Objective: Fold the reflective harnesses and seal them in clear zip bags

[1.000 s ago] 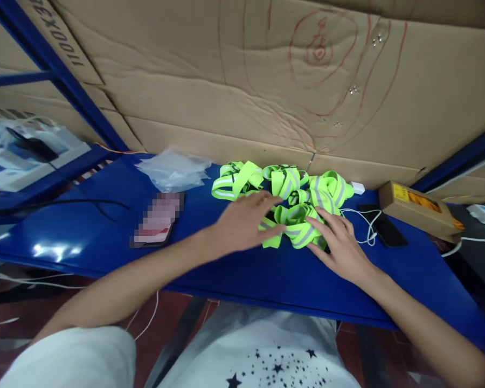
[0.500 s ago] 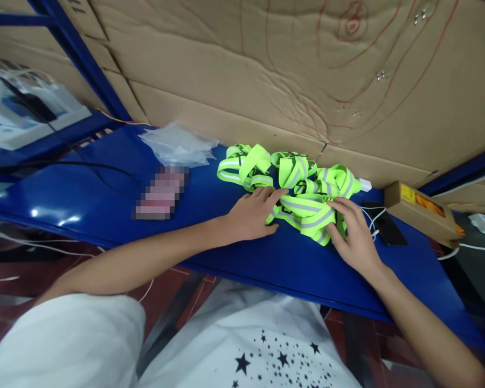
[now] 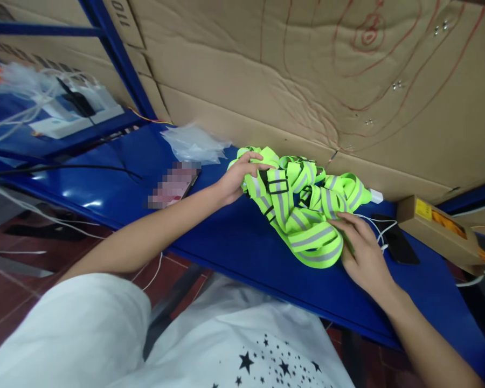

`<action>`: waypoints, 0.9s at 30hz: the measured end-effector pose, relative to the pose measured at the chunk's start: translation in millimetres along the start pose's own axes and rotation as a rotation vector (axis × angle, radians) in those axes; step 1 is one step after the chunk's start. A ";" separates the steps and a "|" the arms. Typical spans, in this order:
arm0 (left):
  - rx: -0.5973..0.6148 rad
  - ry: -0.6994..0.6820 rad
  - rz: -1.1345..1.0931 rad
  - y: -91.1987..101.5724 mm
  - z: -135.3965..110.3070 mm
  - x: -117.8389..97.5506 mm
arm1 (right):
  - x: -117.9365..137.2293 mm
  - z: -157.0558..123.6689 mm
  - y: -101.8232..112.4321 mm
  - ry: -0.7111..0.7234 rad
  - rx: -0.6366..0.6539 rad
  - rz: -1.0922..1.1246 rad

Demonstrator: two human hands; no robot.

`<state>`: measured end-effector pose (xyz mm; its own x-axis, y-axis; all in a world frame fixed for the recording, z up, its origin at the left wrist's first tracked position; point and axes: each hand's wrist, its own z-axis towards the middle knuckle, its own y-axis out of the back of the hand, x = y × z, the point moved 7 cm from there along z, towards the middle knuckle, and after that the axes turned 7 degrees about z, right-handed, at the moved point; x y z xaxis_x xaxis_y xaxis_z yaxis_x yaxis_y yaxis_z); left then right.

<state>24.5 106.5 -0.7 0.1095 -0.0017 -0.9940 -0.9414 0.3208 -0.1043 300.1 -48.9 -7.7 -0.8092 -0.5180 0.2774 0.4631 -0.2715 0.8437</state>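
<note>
Left hand (image 3: 244,175) pinches strap (image 3: 317,238) in front of pile (image 3: 351,188), right hand (image 3: 361,256) touches it, can't tell if gripping; gentle tension keeps buckles (image 3: 278,186) from snagging.

Left grip (image 3: 241,178) holding green straps (image 3: 313,240), right grip (image 3: 362,252) touching them

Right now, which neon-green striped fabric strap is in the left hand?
The frontmost strap, nearest the front of the blue table, with black buckles beside the left hand; the other straps lie bundled behind.

Left hand (image 3: 237,178) farther forward, fingers (image 3: 252,157) bent; right hand (image 3: 364,256) nearer, half-curled
</note>
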 end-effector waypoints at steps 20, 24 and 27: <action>0.145 -0.352 0.466 -13.1 -39.5 -19.2 | 68.8 77.1 -30.1 -0.020 -0.060 -0.146; 0.218 -0.503 0.481 -22.4 -45.3 -23.0 | 77.8 75.0 -24.2 -0.013 -0.213 -0.088; 0.312 -0.648 0.521 -32.5 -56.0 -27.0 | 78.2 65.6 -30.8 0.003 -0.242 -0.066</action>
<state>34.3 43.1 27.6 -0.0602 0.7228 -0.6884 -0.8024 0.3752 0.4641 198.8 -27.8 18.2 -0.8394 -0.4953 0.2238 0.4829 -0.4906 0.7253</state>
